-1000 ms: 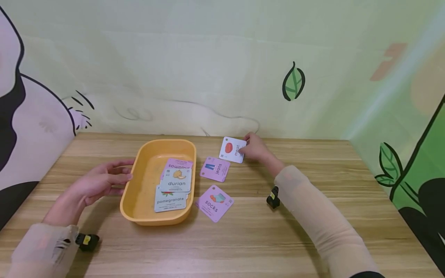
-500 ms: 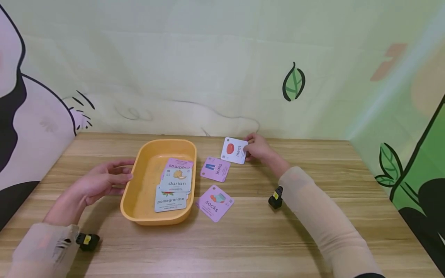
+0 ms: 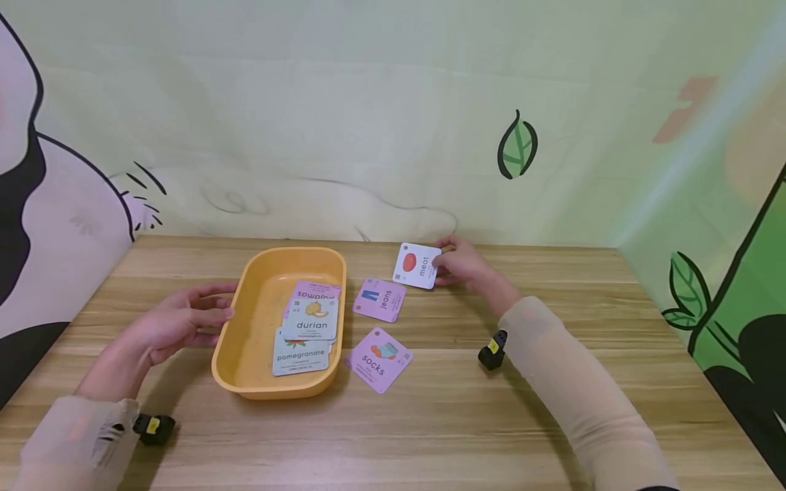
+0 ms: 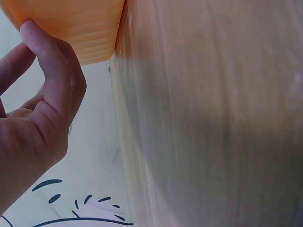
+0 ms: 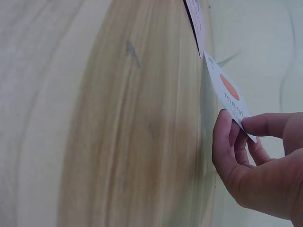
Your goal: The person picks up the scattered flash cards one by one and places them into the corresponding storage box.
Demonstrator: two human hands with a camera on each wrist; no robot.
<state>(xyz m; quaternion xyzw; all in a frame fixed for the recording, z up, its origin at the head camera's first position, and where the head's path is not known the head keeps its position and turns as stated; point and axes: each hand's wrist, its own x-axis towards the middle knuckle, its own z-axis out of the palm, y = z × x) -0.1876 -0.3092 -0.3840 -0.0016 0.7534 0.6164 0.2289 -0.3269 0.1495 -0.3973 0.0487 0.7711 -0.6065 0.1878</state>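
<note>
My right hand (image 3: 469, 264) pinches the lower edge of a white flashcard (image 3: 416, 266) reading "meat", with a red picture. In the right wrist view, the thumb lies on the printed face of the flashcard (image 5: 227, 90) and fingers are behind it; the card is tilted and raised off the table. My left hand (image 3: 181, 317) touches the outer left side of a yellow tray (image 3: 245, 354), fingers relaxed. A fingertip meets the outer wall of the tray (image 4: 90, 28) in the left wrist view. Inside lie overlapping cards: pajamas (image 3: 319, 289), durian (image 3: 311, 320) and pomegranate (image 3: 301, 356).
Right of the tray, two purple cards lie on the wooden table (image 3: 430, 436): jeans (image 3: 379, 299) and socks (image 3: 381, 360). A printed cloth wall (image 3: 368, 123) rises behind the table's back edge. Black cameras are strapped at both wrists.
My right hand has drawn the meat card slightly to the right, away from the jeans card. The left hand, tray and other cards stay where they were.
</note>
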